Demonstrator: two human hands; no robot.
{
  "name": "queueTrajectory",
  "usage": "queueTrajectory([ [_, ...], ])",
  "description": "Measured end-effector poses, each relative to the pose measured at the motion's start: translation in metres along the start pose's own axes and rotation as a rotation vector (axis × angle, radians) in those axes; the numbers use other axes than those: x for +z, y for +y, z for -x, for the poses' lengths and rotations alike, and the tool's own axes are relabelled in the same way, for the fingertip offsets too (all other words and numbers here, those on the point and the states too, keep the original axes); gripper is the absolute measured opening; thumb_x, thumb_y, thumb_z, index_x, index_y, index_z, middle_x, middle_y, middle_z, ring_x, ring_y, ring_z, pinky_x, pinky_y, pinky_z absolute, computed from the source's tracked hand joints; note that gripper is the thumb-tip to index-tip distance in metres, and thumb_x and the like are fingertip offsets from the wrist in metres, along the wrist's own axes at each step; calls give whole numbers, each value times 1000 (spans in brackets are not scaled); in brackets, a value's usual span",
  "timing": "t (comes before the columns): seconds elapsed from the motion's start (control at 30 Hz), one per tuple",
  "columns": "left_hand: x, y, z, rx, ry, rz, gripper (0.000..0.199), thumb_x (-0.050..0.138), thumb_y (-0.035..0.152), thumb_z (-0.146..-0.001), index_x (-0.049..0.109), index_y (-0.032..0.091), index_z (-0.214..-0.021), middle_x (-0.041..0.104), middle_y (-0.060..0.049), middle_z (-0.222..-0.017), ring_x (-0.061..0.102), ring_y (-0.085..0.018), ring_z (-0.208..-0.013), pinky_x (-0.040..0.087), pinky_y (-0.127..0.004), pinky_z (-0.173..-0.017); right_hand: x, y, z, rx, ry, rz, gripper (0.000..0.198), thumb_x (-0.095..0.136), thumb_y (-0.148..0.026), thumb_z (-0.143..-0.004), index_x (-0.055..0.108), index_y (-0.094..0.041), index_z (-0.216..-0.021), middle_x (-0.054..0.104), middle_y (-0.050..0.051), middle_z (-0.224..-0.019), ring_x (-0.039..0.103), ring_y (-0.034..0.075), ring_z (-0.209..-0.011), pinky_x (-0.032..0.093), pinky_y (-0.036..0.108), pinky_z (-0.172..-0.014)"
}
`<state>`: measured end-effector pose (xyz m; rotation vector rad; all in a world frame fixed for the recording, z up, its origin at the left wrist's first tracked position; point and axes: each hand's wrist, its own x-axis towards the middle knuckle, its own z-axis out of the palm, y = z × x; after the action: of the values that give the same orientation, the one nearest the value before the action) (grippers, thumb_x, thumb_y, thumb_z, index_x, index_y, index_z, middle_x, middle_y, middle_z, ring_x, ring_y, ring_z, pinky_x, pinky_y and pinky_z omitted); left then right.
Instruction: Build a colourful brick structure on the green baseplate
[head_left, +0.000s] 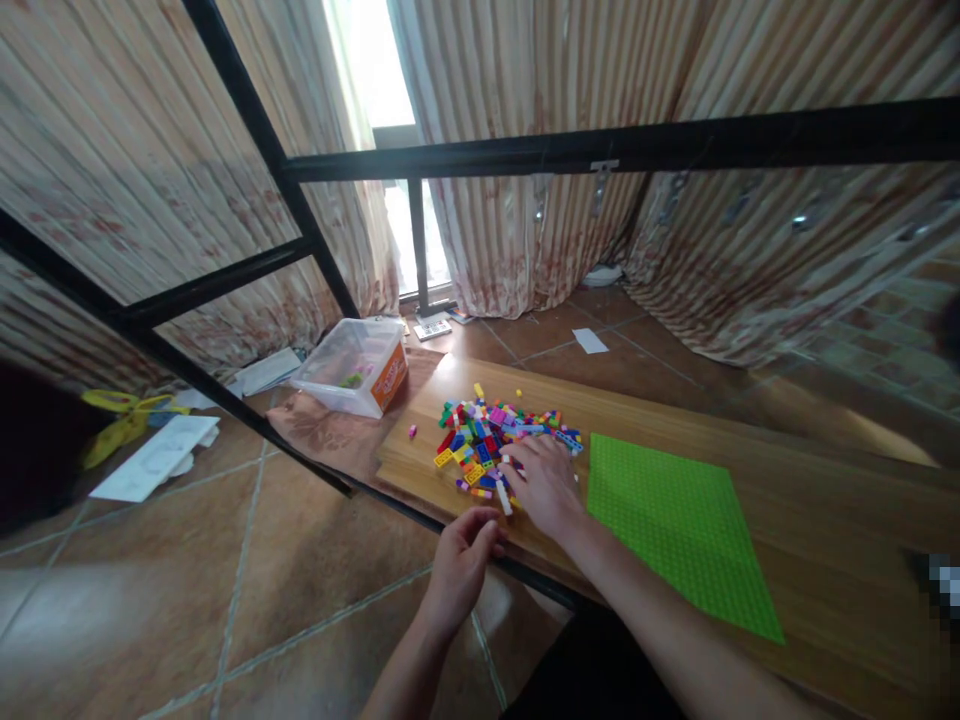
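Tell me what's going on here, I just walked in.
A person has their right hand over the near side of a pile of colorful toy bricks on a wooden table; whether it grips one is hard to tell. The left hand is loosely curled at the table's near edge, with nothing visible in it. A green building plate lies right of the pile, and a clear box sits off to the left.

- From where I stand, the right hand (546, 484) reaches farther forward, back upward, fingers bent and pointing leftward.
- The left hand (461, 556) sits nearer the body, loosely curled, thumb side toward its partner.
- The two hands are close but apart.
- The bare right forearm (652, 615) slants inward; the left forearm (411, 650), also bare, runs steeper.
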<state>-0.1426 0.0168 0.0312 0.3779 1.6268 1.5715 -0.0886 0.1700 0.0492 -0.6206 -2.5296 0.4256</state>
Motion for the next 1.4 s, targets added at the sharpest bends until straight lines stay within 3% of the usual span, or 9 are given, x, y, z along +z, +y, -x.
queueTrajectory([
  [0.17,-26,8,-21,174,152,-165,26,58,35,-78,66,16,-94,66,-2,-78,58,-13,-63,45,-23,-60,-7,20,6,114,120,-223,18,53,-30,-87,69,-24,-93,71,4,-93,59,21,-88,42,36,-82],
  [0.33,-53,20,-50,344,433,-690,30,56,28,-81,61,17,-108,64,-5,-91,59,-16,-72,46,-28,-70,-10,35,15,206,142,-224,21,52,-32,-85,70,-23,-92,71,4,-87,60,21,-84,43,35,-76],
  [0.53,-49,32,-62,337,421,-1167,23,53,25,-84,61,19,-105,61,-9,-108,61,-22,-94,45,-31,-77,-8,41,23,155,144,-41,23,51,-31,-86,68,-22,-99,70,6,-92,57,23,-86,42,38,-78],
  [0.7,-53,32,-66,326,433,-1119,17,51,27,-86,63,18,-95,62,-8,-99,61,-22,-89,45,-31,-75,-10,26,26,103,219,42,23,51,-27,-87,67,-21,-102,66,8,-106,52,25,-99,39,42,-88],
  [0.87,-64,34,-57,302,401,-705,18,56,29,-82,65,16,-91,65,-5,-87,59,-15,-69,45,-27,-67,-14,-5,27,72,180,-158,21,52,-26,-88,67,-22,-103,66,7,-105,55,24,-101,41,41,-91],
  [0.97,-52,40,-35,265,253,-382,23,60,34,-80,66,15,-91,65,-1,-76,57,-13,-64,44,-23,-61,-14,-26,34,168,127,-443,21,53,-31,-89,65,-21,-103,67,7,-101,59,21,-96,46,37,-86],
  [1.17,13,35,13,183,-55,4,29,66,38,-77,68,18,-99,70,-4,-92,64,-20,-84,51,-29,-77,-10,-54,65,530,103,-952,28,59,-39,-85,65,-22,-107,70,6,-100,65,18,-88,53,33,-79],
  [1.3,49,17,20,191,-108,-99,32,60,35,-83,64,20,-111,69,-7,-103,64,-22,-95,52,-32,-85,-27,-31,88,664,201,-989,28,61,-41,-83,67,-21,-101,71,5,-97,66,19,-85,53,33,-78],
  [1.4,73,5,18,333,-200,-372,41,54,28,-87,54,21,-127,64,-9,-116,61,-22,-104,50,-36,-92,-53,13,106,733,280,-780,31,61,-45,-81,67,-21,-99,71,6,-98,65,21,-91,52,34,-81],
])
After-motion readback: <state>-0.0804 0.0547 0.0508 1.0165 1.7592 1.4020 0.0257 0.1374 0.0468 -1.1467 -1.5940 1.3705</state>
